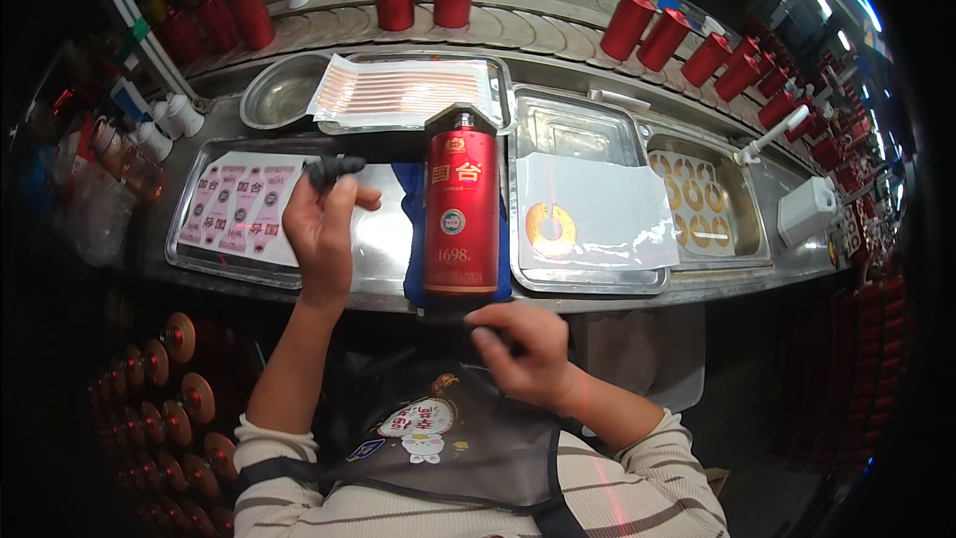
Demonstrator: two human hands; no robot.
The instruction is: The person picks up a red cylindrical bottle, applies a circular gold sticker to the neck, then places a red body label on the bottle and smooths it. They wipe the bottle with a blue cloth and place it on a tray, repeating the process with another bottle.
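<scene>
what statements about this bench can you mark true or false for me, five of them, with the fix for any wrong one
1. Blue cloth shows beside the front red bottle. True.
2. The left grip is touching the front red bottle. False: the left grip is apart from the bottle, to its left.
3. The pink-patterned label sheet lies in a metal tray on the person's left. True.
4. The round metal bowl is right of the orange-striped sheet. False: the round metal bowl is left of the orange-striped sheet.
5. Several gold ring labels lie in the far-right pan. True.
</scene>
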